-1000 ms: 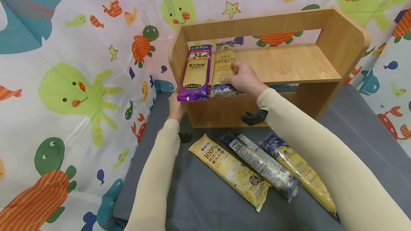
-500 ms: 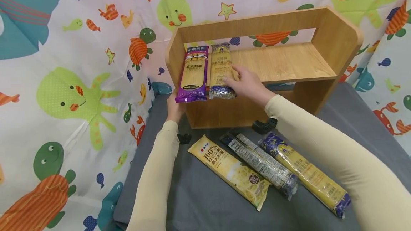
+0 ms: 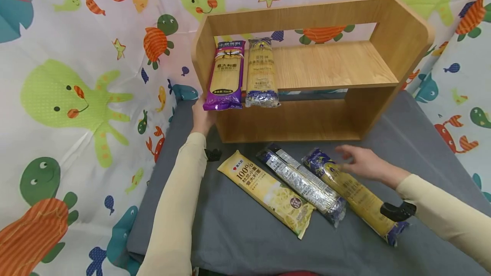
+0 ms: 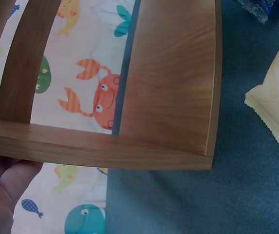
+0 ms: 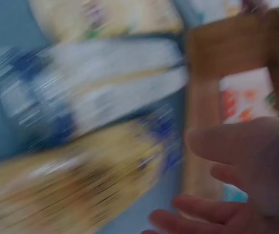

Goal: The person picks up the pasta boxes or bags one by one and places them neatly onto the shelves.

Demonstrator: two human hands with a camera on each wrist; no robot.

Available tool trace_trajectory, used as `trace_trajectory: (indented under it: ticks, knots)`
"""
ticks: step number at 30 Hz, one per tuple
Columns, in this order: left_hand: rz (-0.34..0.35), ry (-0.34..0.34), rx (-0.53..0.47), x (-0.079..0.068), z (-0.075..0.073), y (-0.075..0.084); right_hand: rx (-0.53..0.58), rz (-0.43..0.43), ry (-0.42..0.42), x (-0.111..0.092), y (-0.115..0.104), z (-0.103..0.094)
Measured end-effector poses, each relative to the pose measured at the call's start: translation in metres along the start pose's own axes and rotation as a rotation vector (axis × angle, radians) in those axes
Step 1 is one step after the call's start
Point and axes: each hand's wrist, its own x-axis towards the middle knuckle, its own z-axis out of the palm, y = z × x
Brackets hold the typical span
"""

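Observation:
My left hand (image 3: 202, 116) grips the left side panel of the wooden shelf (image 3: 333, 65); in the left wrist view its fingers (image 4: 20, 178) lie against the panel's edge. My right hand (image 3: 364, 163), fingers parted and holding nothing, hovers beside the upper end of a yellow and blue spaghetti pack (image 3: 356, 195) on the grey cloth. The right wrist view is blurred, with that pack (image 5: 81, 180) left of the hand (image 5: 242, 180). On the upper shelf board lie a purple pasta pack (image 3: 226, 76) at the far left and a clear-and-blue spaghetti pack (image 3: 262, 73) next to it.
On the grey cloth (image 3: 230, 233) lie a cream-yellow pasta pack (image 3: 268, 195) and a silver-labelled pack (image 3: 303, 182), left of the yellow and blue one. A curtain (image 3: 76, 139) printed with sea animals hangs behind and at both sides.
My right hand has left the clear-and-blue spaghetti pack on the shelf and moved down and right to the yellow and blue pack. My left hand stays at the shelf's side.

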Motion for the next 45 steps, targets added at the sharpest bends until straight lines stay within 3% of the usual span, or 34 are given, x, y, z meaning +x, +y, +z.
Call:
trace_trajectory:
  ticks: [4,6,9,16,22,26,28,32,36,39,42,45]
  knots:
    - [-0.023,-0.007,-0.023,0.003,-0.004,0.002,-0.045,0.028,-0.125,-0.036,0.041,0.025]
    - [-0.025,0.000,-0.037,0.005,-0.007,0.005,-0.051,0.043,-0.117,-0.051,0.054,0.035]
    - [-0.019,0.018,-0.062,0.008,-0.013,0.009,-0.080,0.017,-0.026,-0.065,0.064,0.045]
    - [-0.035,0.030,-0.068,0.012,-0.018,0.011,-0.121,-0.079,0.114,-0.068,0.070,0.052]
    - [-0.047,0.027,-0.077,0.011,-0.013,0.008,-0.061,-0.103,0.093,-0.064,0.069,0.050]
    - [-0.062,0.010,-0.094,0.007,-0.009,0.009,0.066,-0.061,0.001,-0.072,0.070,0.049]
    - [-0.070,-0.005,-0.105,0.005,-0.006,0.010,0.185,-0.088,-0.033,-0.080,0.077,0.052]
    - [-0.061,-0.023,-0.105,0.004,0.000,0.008,0.421,-0.133,-0.027,-0.101,0.090,0.065]
    - [-0.037,-0.017,-0.073,0.003,0.003,0.006,0.588,-0.014,0.012,-0.121,0.084,0.071]
    - [-0.029,-0.010,-0.064,0.002,0.003,0.005,0.777,0.023,-0.004,-0.131,0.071,0.056]
    - [-0.031,-0.006,-0.063,0.000,0.003,0.002,1.002,-0.010,-0.049,-0.132,0.051,0.028]
    - [-0.045,-0.004,-0.063,-0.002,0.003,-0.001,1.076,-0.008,-0.043,-0.124,0.025,-0.010]
